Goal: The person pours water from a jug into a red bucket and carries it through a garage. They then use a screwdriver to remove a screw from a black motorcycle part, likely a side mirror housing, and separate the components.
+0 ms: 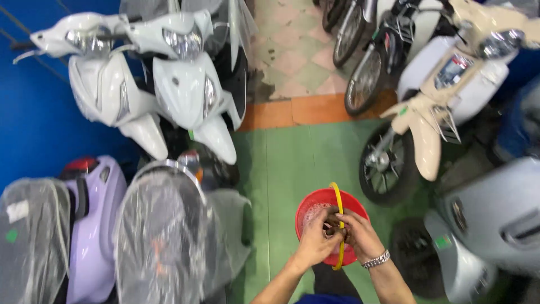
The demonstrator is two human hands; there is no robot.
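Head view looks down at two bare hands meeting over a red bucket (315,205) in the lower middle of the frame. The left hand (318,239) and the right hand (357,233) press close together, fingers curled around a small dark thing (332,225) held between them; what it is cannot be told. Both grips are closed on it, fingertips touching. A yellow handle (339,202) arches over the bucket and runs down between the hands. The right wrist wears a metal watch (376,260). The bucket stands on a green floor (292,157). At upper left stand two white scooters (185,84); at lower left, a lilac scooter (98,225) and plastic-wrapped seats (160,236). At upper right leans a cream scooter (433,107), and a grey one (495,219) fills the lower right.
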